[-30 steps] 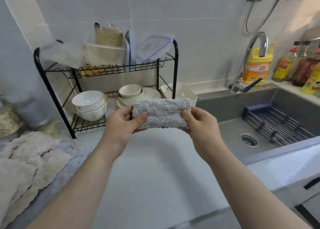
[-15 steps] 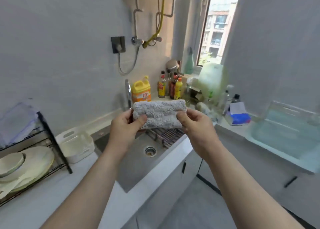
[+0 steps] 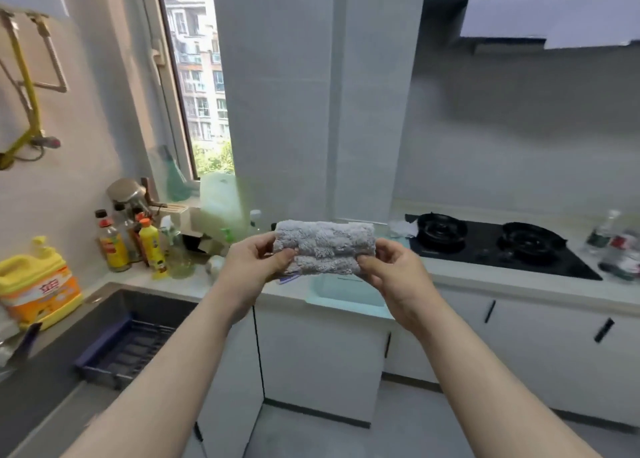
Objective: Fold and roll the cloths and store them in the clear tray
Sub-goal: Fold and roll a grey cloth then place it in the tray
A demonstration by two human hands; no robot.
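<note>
Rolled cloth (image 3: pixel 323 246), grey and fluffy, is held up in the air between both hands, lying level, with its layered folds facing the camera. It touches no surface.

At the far left a yellow detergent jug (image 3: pixel 38 281) stands on the tabletop (image 3: pixel 166 279) beside the dark sink (image 3: pixel 104 314), and a dark blue rack (image 3: pixel 128 350) sits inside the sink. Behind, near the window (image 3: pixel 201 87), a cluster of sauce bottles (image 3: pixel 117 246) stands against the wall.

The left hand (image 3: pixel 254 267) grips the cloth's left end. Its thumb presses on the front face, and its fingers (image 3: pixel 266 249) curl round behind.

Below the cloth, and partly hidden by it in this view, the clear tray (image 3: pixel 343 303) rests on the tabletop at its front edge. How high above the tray the cloth hangs cannot be told, and what lies inside the tray is hidden.

The right hand (image 3: pixel 391 274) pinches the cloth's right end, low down. Its thumb is on the front, and its fingers are curled behind the roll.

Further right a black two-burner hob (image 3: pixel 498 249) is set into the tabletop. At the far right edge stand a few blurred bottles (image 3: pixel 620 246).
</note>
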